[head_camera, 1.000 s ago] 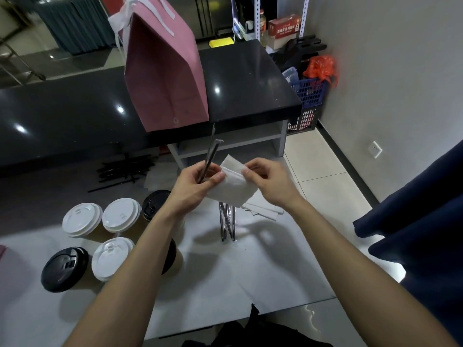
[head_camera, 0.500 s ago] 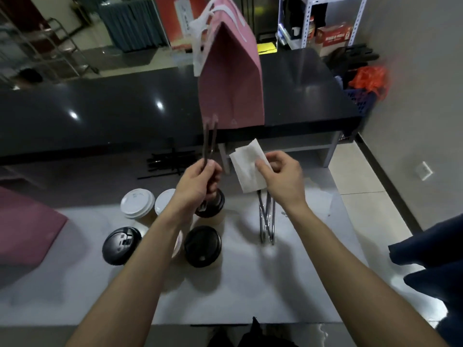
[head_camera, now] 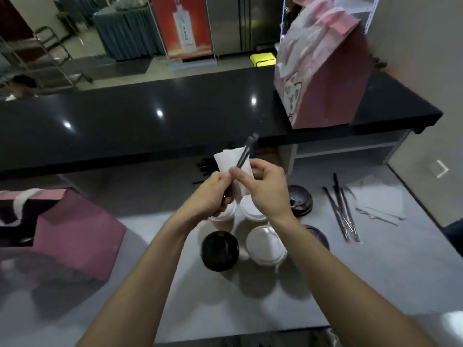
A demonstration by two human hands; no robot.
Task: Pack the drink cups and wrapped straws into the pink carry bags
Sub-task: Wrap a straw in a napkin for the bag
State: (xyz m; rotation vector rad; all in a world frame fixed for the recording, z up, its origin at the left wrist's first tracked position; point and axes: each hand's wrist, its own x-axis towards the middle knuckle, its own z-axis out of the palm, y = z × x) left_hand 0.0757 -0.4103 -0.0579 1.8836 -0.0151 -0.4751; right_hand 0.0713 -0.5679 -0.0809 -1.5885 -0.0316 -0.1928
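My left hand (head_camera: 213,194) and my right hand (head_camera: 265,189) meet above the cups, holding two dark wrapped straws (head_camera: 246,151) against a white napkin (head_camera: 229,159). Below them stand several lidded cups: a black-lidded cup (head_camera: 220,250), a white-lidded cup (head_camera: 265,245) and another black-lidded cup (head_camera: 300,200). One pink carry bag (head_camera: 323,78) stands upright on the black counter at the right. A second pink carry bag (head_camera: 65,229) lies at the left on the grey table. More wrapped straws (head_camera: 342,211) lie loose on the table at the right.
The black counter (head_camera: 150,121) runs across behind the grey table (head_camera: 350,284). White napkins (head_camera: 378,199) lie beside the loose straws. A dark pile of straws (head_camera: 204,166) sits under the counter. A wall rises at the right, and a person's head shows at far left.
My hands have come together, bringing the straws against the napkin. The view has swung left, so the upright bag now sits at the right and the lying bag shows more.
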